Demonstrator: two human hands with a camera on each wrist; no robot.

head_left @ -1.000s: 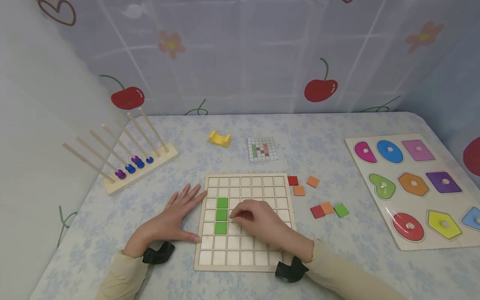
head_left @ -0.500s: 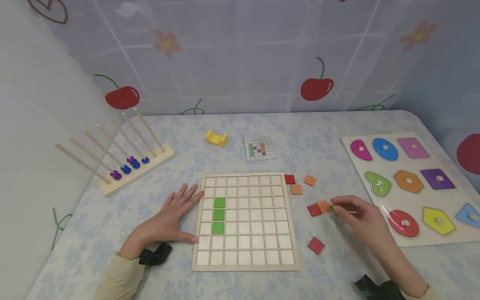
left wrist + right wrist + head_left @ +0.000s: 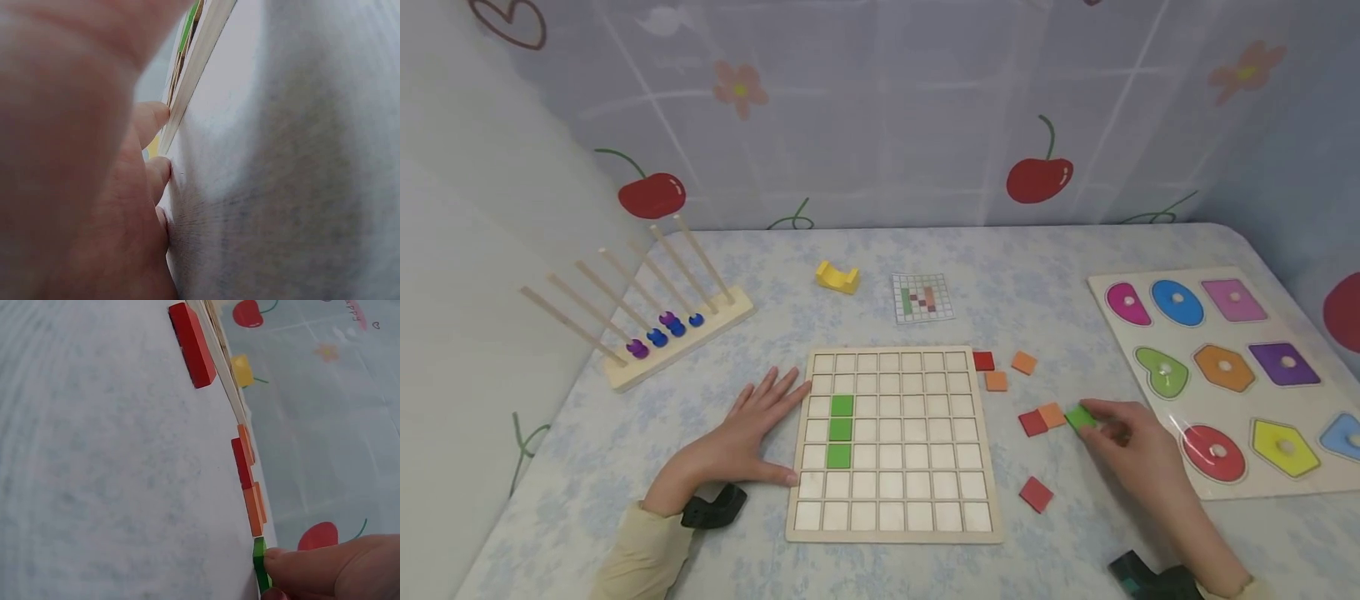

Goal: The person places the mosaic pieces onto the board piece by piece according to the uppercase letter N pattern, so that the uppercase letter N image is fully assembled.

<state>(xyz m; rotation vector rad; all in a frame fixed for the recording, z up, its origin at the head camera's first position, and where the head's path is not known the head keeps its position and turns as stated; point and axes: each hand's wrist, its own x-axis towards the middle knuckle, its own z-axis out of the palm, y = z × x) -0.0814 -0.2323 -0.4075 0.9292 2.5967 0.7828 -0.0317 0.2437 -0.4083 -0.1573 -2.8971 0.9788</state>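
Note:
My left hand (image 3: 737,437) lies with fingers spread against the left edge of a wooden grid board (image 3: 891,486), its thumb and index finger touching the rim. Three green square tiles (image 3: 841,430) fill cells in one column of the board. To the right of the board, my right hand (image 3: 1138,458) pinches another green tile (image 3: 1078,417) between thumb and fingers. In the right wrist view, this green tile (image 3: 259,555) stands tilted at the fingertips. Just left of it lie an orange tile (image 3: 1052,415) and a red tile (image 3: 1032,423), edges touching.
Another red tile (image 3: 1036,494) lies nearer the front; more red and orange tiles (image 3: 1023,362) are by the board's upper right corner. A pattern card (image 3: 943,283) and a yellow curved block (image 3: 837,278) sit behind. A peg stand (image 3: 741,304) is left, a knobbed shape puzzle (image 3: 1195,425) right.
My right hand has left the board and moved right to the loose green tile, which it now pinches. A red tile once hidden by that arm shows. My left hand stays put.

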